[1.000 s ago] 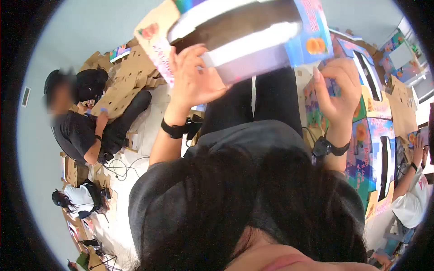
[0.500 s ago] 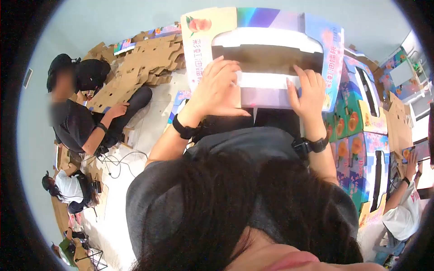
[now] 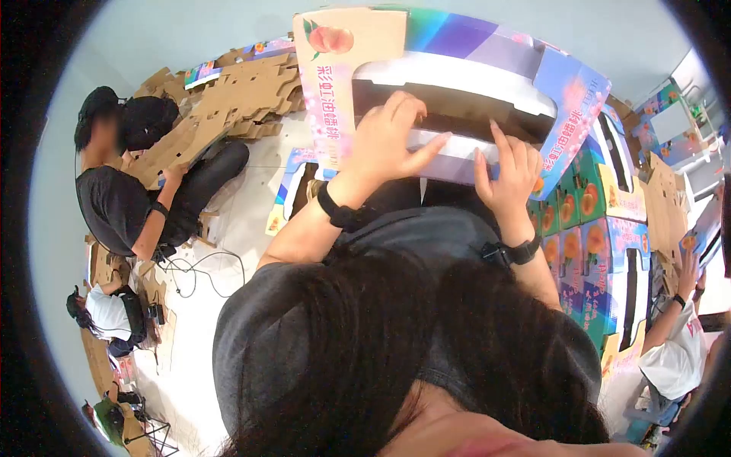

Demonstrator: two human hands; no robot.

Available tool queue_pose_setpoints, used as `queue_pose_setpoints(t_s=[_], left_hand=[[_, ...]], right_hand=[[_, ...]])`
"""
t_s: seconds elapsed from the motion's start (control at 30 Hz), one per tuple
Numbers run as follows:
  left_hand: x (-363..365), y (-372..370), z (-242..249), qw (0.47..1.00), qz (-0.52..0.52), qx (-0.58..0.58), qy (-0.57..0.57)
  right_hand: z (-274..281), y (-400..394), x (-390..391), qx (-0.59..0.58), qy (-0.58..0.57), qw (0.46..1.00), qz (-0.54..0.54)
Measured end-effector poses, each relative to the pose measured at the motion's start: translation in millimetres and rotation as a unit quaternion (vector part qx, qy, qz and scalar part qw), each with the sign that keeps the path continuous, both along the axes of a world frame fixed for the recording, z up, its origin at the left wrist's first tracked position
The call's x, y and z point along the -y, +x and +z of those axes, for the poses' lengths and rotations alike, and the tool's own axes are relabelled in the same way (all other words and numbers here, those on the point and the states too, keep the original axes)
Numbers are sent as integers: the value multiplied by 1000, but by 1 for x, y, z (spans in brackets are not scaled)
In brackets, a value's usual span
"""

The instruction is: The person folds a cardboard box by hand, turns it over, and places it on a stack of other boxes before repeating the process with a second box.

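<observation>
A printed cardboard peach box [image 3: 472, 38] with a long cut-out in its top is in front of my body. My left hand [image 3: 384, 145] lies on the near left part of the box, its fingers bent over the cut-out's edge and its thumb stretched out to the right. My right hand [image 3: 512, 174] rests at the near right edge, fingers apart and pointing to the dark opening, thumb beside the white near strip [image 3: 449, 145]. Both hands are open and touch the cardboard. The inside of the box is dark.
Stacked peach boxes [image 3: 586, 251] stand at my right. Another printed box [image 3: 285, 206] is low on the left. Flat brown cardboard [image 3: 251, 91] lies in a pile at the back left. A seated person [image 3: 114, 206] handles cardboard there; another person [image 3: 678, 350] works at the far right.
The box has tilted and its right side has shifted outward. My left hand has moved right, its thumb swinging up towards the near strip. My right hand has moved slightly down.
</observation>
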State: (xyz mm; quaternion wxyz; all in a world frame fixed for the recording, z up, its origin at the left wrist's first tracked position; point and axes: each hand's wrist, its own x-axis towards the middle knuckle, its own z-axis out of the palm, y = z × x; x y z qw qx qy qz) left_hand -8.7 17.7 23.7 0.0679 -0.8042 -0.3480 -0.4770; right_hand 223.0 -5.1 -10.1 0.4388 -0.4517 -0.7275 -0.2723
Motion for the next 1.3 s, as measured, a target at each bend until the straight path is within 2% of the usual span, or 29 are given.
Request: queue_pose_setpoints(t_s=[0.03, 0.07, 0.17, 0.27, 0.33, 0.37, 0.43, 0.5, 0.57, 0.63, 0.7, 0.77, 0.8, 0.87, 0.9, 0.97, 1.03, 1.1, 1.17, 1.23, 1.3], left_hand=[[0, -2, -1, 1000, 9, 14, -21], [-1, -5, 0, 999, -1, -31, -19], [-1, -4, -5, 997, 31, -72, 25], [-2, -5, -12, 995, 32, -77, 47], [3, -5, -20, 995, 18, -78, 61], [6, -5, -25, 995, 10, -78, 68], [11, -8, -39, 993, 11, -85, 86], [12, -10, -48, 989, -33, -51, 134], [21, -16, -51, 992, -69, -41, 99], [32, -13, -27, 989, -119, 8, 88], [46, -10, -13, 978, -191, 79, 37], [56, -17, -6, 916, -343, 106, -182], [63, -19, 2, 862, -403, 103, -289], [75, -19, 22, 721, -507, 86, -465], [77, -20, 27, 659, -523, 65, -537], [74, -16, 14, 593, -526, 127, -596], [70, -18, 5, 502, -535, 225, -641], [72, -22, 8, 522, -489, 289, -636], [59, -25, -6, 478, -513, 377, -606], [49, -26, -10, 457, -508, 455, -571], [42, -22, -9, 462, -481, 519, -535]], right_hand=[[2, -1, 1, 0, 3, 1000, 7], [3, -1, 3, 0, 6, 1000, 13], [13, 1, 8, -39, -21, 998, 52], [37, 12, 14, -58, 36, 991, 112], [65, 19, 28, -35, 133, 990, 33], [76, 24, 26, -46, 202, 978, 31], [98, 30, 32, -53, 201, 978, 9], [121, 30, 39, -18, 184, 982, -30], [113, 41, 35, -3, 142, 989, -42], [108, 40, 34, -30, 106, 994, -20], [108, 37, 38, -21, 125, 991, -38], [107, 35, 42, -19, 132, 990, -48], [105, 35, 43, -23, 132, 990, -49], [103, 35, 45, -26, 133, 989, -54], [103, 34, 46, -26, 136, 989, -59], [102, 35, 45, -28, 143, 987, -61], [103, 37, 41, -35, 155, 986, -57], [100, 37, 41, -43, 158, 984, -67], [98, 37, 42, -47, 160, 983, -71], [99, 36, 42, -45, 165, 983, -70], [98, 34, 42, -39, 168, 982, -73]])
